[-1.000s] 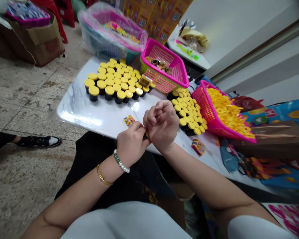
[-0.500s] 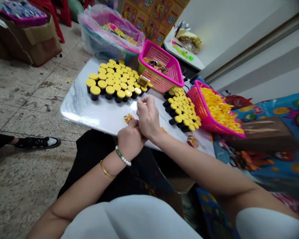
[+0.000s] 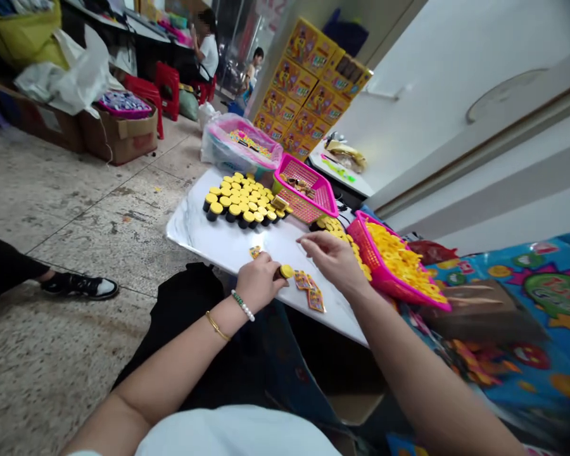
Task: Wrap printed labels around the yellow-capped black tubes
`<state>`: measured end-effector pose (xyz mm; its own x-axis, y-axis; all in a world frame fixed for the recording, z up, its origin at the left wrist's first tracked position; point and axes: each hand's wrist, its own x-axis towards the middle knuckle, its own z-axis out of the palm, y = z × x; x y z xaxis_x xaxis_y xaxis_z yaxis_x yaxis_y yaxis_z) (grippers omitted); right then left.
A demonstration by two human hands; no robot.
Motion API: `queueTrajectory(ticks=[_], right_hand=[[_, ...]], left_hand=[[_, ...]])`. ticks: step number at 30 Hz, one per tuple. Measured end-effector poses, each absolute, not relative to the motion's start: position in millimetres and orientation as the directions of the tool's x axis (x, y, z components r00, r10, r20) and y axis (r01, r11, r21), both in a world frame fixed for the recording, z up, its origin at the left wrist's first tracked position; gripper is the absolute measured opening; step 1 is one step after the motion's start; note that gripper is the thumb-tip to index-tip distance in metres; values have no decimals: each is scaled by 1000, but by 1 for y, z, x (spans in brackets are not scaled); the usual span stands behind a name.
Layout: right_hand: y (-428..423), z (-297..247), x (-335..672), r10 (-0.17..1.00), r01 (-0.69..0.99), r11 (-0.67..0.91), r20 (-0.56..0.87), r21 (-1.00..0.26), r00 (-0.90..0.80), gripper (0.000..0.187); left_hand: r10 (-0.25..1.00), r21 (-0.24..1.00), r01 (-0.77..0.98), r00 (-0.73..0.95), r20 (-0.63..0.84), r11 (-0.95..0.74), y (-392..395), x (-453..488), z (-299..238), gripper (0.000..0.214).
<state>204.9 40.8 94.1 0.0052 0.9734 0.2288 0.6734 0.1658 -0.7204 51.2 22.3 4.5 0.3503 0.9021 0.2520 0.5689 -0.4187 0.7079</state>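
White tabletop (image 3: 228, 244): left hand (image 3: 259, 284) grips yellow-capped jar (image 3: 285, 272) lying sideways, cap pointing right; right hand (image 3: 333, 258) released.

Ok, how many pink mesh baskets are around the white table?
3. The far basket sits beside the capped jars; the right basket holds yellow caps; the bagged basket stands beyond the table. Others may be hidden.

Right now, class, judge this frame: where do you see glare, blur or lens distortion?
Head view: pale glare on the white table at its left end; wide-angle bending tilts the wall and floor; the bottom right corner is smeared; the left hand and its yellow-capped jar are sharp.
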Motion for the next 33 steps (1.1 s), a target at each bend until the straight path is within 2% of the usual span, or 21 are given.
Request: queueTrajectory(ticks=[3, 5, 7, 10, 12, 14, 17, 20, 22, 24, 26, 28, 30, 33], right_hand=[[14, 83, 214, 981, 788, 188, 141, -587, -130, 25], [4, 71, 211, 984, 795, 180, 114, -579, -140, 23], [-1, 62, 207, 989, 757, 139, 124, -638, -77, 23], [-8, 60, 205, 998, 560, 46, 58, -827, 2, 30], [-17, 61, 208, 1000, 366, -2, -10, -930, -21, 31], [-26, 60, 209, 997, 193, -13, -26, -981, -67, 30], [-40, 52, 205, 994, 75, 65, 58, -995, -93, 30], [-47, 44, 197, 967, 100, 254, 249, -962, -59, 26], [-49, 41, 193, 935, 116, 354, 353, -928, -27, 23], [-50, 39, 190, 935, 91, 352, 355, -931, 8, 23], [-50, 35, 187, 968, 13, 251, 251, -968, 24, 26], [-51, 30, 184, 993, -72, 120, 121, -990, -5, 30], [-53, 26, 179, 998, -100, 59, 62, -993, -31, 31], [-57, 20, 171, 986, -15, 166, 166, -986, 4, 25]], left_hand=[[899, 667, 609, 361, 249, -429, 20, 54, 4, 30], [898, 647, 626, 349, 268, -436, 19, 56, 3, 32], [894, 658, 606, 324, 308, -447, 17, 55, 3, 31], [870, 725, 481, 270, 412, -492, 10, 49, 5, 23], [831, 755, 346, 241, 501, -556, 4, 40, 9, 21], [799, 782, 185, 238, 553, -596, -5, 29, 14, 26], [867, 892, -8, 234, 440, -451, -17, 15, 21, 27], [926, 960, -166, 271, 263, -225, -24, 9, 28, 27], [919, 954, -229, 300, 257, -192, -24, 8, 33, 24], [882, 927, -205, 299, 365, -314, -22, 8, 39, 17], [814, 871, -150, 312, 491, -468, -17, 6, 42, 9], [766, 846, -115, 374, 523, -521, -14, 3, 41, 8], [801, 888, -72, 402, 443, -455, -13, -1, 36, 15], [916, 975, -26, 337, 218, -222, -15, -4, 26, 24]])
